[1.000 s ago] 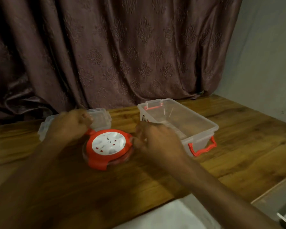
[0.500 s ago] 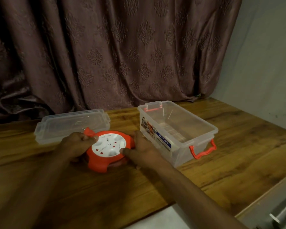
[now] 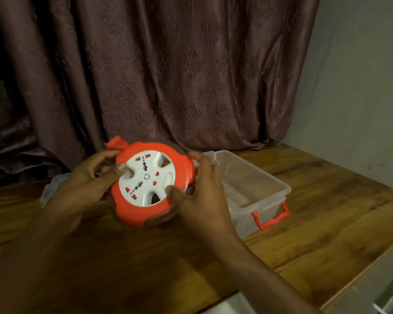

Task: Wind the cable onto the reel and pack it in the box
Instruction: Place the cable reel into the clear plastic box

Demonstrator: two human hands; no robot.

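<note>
Orange cable reel (image 3: pixel 153 183) tilted up off the counter (image 3: pixel 327 227), left hand (image 3: pixel 89 180) gripping its 9 o'clock rim, right hand (image 3: pixel 200 196) clasping its 3 o'clock edge, clear storage box (image 3: pixel 270 196) open at 3 o'clock

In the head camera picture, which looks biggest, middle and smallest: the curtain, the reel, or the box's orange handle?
1. curtain
2. reel, though it is held up near the camera, so it looks extra big
3. handle
</note>
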